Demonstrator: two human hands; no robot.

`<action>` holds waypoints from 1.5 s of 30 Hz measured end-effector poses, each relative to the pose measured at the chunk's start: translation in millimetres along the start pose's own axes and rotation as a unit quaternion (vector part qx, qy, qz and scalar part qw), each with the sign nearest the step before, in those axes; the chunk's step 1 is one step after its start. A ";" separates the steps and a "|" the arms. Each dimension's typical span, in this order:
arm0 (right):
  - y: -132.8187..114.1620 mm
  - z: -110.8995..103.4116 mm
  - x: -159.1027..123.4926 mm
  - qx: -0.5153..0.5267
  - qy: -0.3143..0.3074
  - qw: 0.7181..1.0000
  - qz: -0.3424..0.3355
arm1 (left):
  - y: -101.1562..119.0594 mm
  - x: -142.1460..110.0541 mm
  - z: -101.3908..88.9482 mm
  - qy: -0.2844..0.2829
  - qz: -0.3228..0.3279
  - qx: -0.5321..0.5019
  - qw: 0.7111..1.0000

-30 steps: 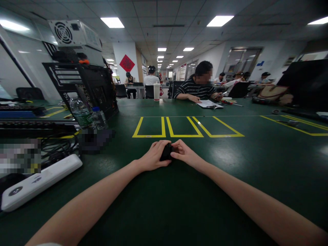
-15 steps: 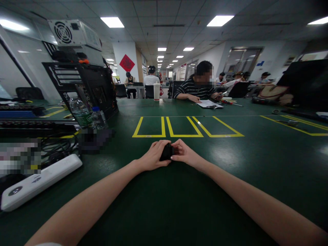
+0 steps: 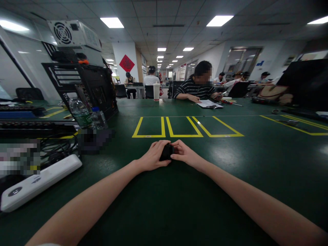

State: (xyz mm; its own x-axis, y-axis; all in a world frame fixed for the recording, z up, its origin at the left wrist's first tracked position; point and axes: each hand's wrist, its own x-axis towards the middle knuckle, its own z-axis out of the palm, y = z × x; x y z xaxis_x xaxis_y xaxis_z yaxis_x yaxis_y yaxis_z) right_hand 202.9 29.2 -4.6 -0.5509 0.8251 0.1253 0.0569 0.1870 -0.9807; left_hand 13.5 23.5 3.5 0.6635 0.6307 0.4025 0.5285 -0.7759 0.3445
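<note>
- Black object [image 3: 165, 153]: the person's left hand [image 3: 153, 155] curls round it.
- Right hand [image 3: 185, 153]: thumb and fingertips pinched against its right side.
- Yellow tape [image 3: 148, 136] beyond the grip.

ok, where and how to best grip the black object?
Likely by its left side, coming from the left: the black object is compact enough for the left hand to wrap, thumb near, fingers over the far side. That leaves its right end for the right hand. Finer shape is hidden.
</note>
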 end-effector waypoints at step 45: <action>-24.8 -20.5 -14.5 -0.428 -0.036 0.901 0.058 | -17.6 8.9 1.2 -0.069 -0.178 -0.160 0.968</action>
State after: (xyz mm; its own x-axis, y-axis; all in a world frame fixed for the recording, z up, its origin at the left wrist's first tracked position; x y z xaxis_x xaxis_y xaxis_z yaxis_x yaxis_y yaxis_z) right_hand 226.6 23.5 21.0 -0.5505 0.8348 -0.0116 0.7222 0.4692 -0.5082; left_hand 10.8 42.7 -0.1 0.5457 0.8321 0.0994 0.5606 -0.4507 0.6946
